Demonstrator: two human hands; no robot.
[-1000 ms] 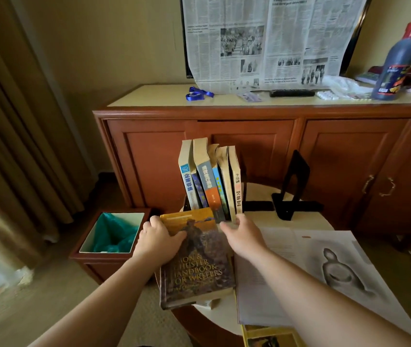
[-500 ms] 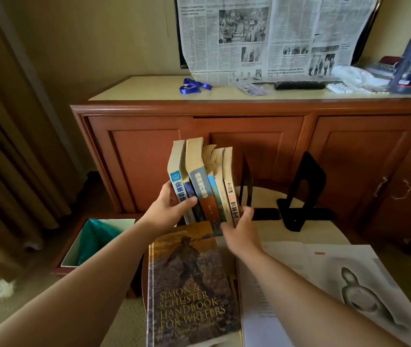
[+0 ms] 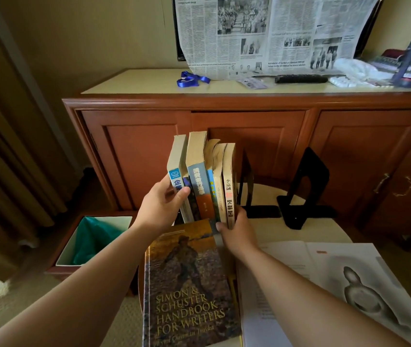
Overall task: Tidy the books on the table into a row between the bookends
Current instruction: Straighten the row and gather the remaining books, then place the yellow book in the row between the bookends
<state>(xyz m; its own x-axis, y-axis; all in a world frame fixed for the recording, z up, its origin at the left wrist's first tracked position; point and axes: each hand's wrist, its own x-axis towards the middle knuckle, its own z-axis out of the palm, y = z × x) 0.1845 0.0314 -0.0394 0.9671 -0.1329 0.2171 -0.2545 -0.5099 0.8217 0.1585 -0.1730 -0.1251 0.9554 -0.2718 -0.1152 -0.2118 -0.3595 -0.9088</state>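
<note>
Both hands have risen from the flat handbook: my left hand and right hand each grip the upright row of books at frame centre, beside one bookend. Squeezing unevenly could topple it off the tabletop.

- A second ago your left hand lay on the handbook; now it grips the outer book of the row, thumb across the spine.
- Your right hand has left the handbook's top corner and now holds the foot of the row's right-hand end (fingers hidden behind the books).
- The handbook has slid toward you and lies flat, no hand on it.
- The row stands a little straighter than it did, its right side now close beside the near bookend.
- Your head has moved in and dipped: the row looms larger.
</note>
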